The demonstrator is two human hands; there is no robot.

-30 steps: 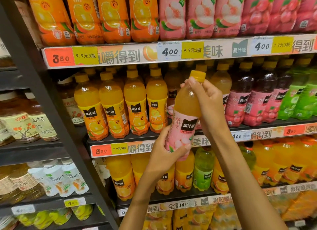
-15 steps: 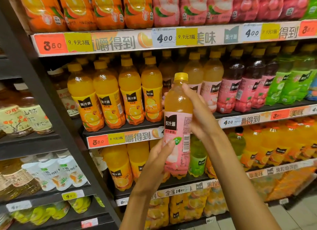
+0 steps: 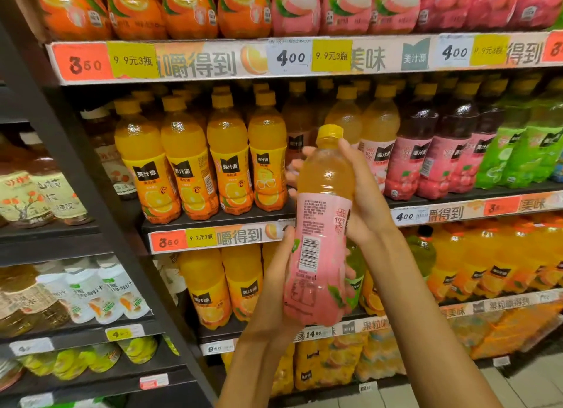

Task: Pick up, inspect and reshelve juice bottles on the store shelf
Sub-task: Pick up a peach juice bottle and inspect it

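Rotated since earlier frame: pink-labelled plastic juice bottle with yellow cap [image 3: 320,224], barcode now faced. Gripped low by left hand [image 3: 275,288], high by right hand [image 3: 364,194], before shelf [image 3: 219,221]. Inspection step judged; reshelving needed next.

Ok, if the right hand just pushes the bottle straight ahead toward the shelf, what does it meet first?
Most likely the pink-labelled peach bottles on the middle shelf, directly behind the right hand and the held bottle. Depth is unclear, so I can't tell how far off they stand.
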